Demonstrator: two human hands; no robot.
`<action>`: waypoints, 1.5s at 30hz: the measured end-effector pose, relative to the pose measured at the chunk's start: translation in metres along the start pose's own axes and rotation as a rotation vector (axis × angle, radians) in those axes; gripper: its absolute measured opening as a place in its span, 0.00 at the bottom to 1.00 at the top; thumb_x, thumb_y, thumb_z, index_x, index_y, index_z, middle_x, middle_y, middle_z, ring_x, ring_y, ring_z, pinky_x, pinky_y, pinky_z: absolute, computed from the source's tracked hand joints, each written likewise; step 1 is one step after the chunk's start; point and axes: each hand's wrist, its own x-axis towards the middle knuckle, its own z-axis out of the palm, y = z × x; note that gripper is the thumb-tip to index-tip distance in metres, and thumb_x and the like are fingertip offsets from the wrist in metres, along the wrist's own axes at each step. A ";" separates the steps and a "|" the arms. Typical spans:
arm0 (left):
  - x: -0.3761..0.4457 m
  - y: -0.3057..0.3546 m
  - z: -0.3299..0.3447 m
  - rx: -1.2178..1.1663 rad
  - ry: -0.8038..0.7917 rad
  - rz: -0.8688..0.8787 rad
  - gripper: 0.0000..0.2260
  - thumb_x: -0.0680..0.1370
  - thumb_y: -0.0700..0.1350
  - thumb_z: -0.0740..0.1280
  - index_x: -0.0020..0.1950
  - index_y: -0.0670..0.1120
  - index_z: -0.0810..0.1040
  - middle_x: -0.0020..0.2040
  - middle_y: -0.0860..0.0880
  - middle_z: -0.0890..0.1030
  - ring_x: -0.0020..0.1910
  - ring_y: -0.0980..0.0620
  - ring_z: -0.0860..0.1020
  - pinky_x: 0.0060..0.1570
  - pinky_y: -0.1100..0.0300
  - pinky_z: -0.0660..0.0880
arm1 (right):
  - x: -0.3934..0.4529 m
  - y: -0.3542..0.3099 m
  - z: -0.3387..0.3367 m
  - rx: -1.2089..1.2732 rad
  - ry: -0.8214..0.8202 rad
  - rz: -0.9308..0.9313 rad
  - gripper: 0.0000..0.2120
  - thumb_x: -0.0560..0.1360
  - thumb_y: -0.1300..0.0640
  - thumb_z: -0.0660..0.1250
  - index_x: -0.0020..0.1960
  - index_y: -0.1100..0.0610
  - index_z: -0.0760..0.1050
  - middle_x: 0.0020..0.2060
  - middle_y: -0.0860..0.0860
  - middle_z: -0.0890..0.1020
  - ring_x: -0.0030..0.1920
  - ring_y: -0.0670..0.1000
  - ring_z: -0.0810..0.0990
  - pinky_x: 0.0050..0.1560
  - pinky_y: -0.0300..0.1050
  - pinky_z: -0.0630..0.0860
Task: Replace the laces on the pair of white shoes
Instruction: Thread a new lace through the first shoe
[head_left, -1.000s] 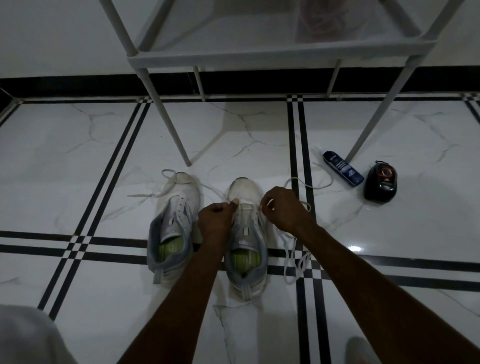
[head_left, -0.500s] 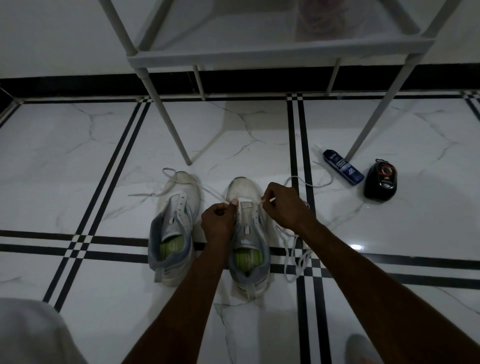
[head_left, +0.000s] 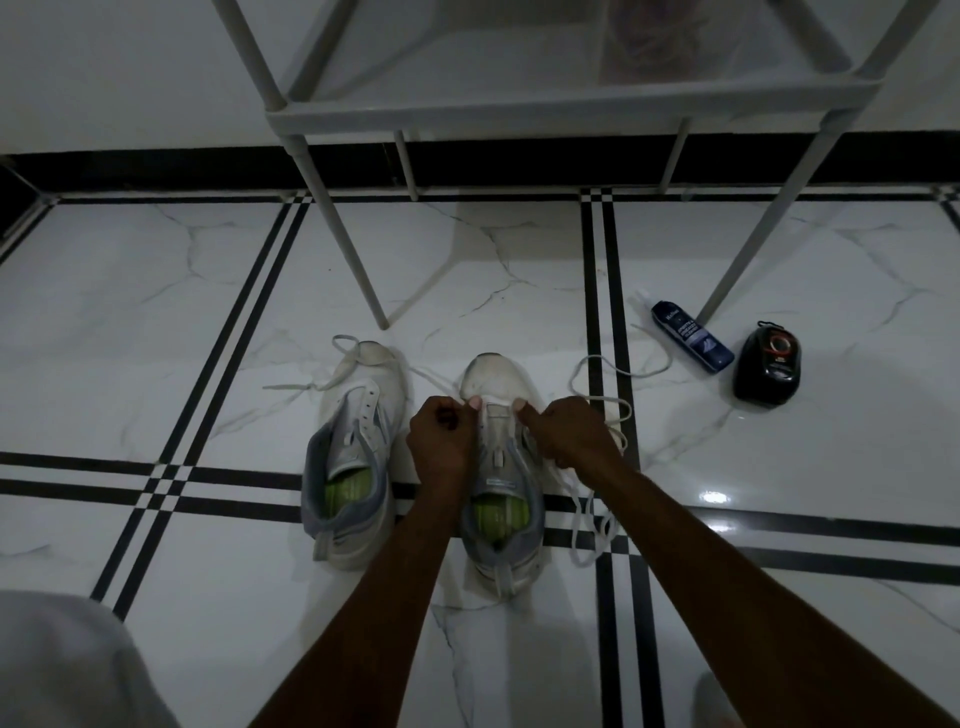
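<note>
Two white and grey shoes with green insoles stand side by side on the tiled floor, toes pointing away from me. The left shoe (head_left: 353, 457) has empty eyelets, and a loose white lace (head_left: 332, 382) lies across its toe. My left hand (head_left: 441, 441) and my right hand (head_left: 566, 434) pinch a white lace (head_left: 592, 512) at the front eyelets of the right shoe (head_left: 501, 514), one hand on each side of the tongue. The lace's free length trails over the floor on the shoe's right.
A grey metal rack (head_left: 545, 109) stands just beyond the shoes, one leg (head_left: 358, 265) close to the left shoe's toe. A blue spray bottle (head_left: 691, 335) and a black shoe-polish sponge (head_left: 768, 371) lie at the right. My knees show at the bottom corners.
My right hand has come in closer to the right shoe's front eyelets, level with the left hand. The left hand has stayed almost in place.
</note>
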 end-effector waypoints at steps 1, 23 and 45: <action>0.001 -0.002 0.000 0.006 -0.003 0.000 0.14 0.76 0.48 0.75 0.39 0.40 0.78 0.36 0.43 0.82 0.39 0.44 0.81 0.45 0.49 0.79 | 0.003 0.001 0.004 0.100 0.022 0.064 0.35 0.75 0.32 0.62 0.46 0.67 0.80 0.41 0.61 0.84 0.43 0.59 0.84 0.39 0.45 0.78; -0.002 0.000 -0.007 0.061 -0.063 0.006 0.17 0.74 0.61 0.67 0.37 0.49 0.73 0.36 0.42 0.82 0.39 0.42 0.82 0.45 0.42 0.80 | -0.009 -0.016 -0.004 0.944 -0.047 0.219 0.12 0.78 0.58 0.70 0.60 0.62 0.78 0.46 0.55 0.81 0.38 0.47 0.77 0.38 0.40 0.78; 0.030 0.168 -0.040 -0.137 -0.262 0.198 0.15 0.87 0.46 0.56 0.52 0.42 0.81 0.43 0.49 0.84 0.45 0.55 0.82 0.47 0.66 0.75 | -0.043 -0.126 -0.115 0.804 0.033 -0.277 0.13 0.83 0.51 0.61 0.55 0.55 0.81 0.48 0.48 0.87 0.50 0.45 0.84 0.52 0.41 0.76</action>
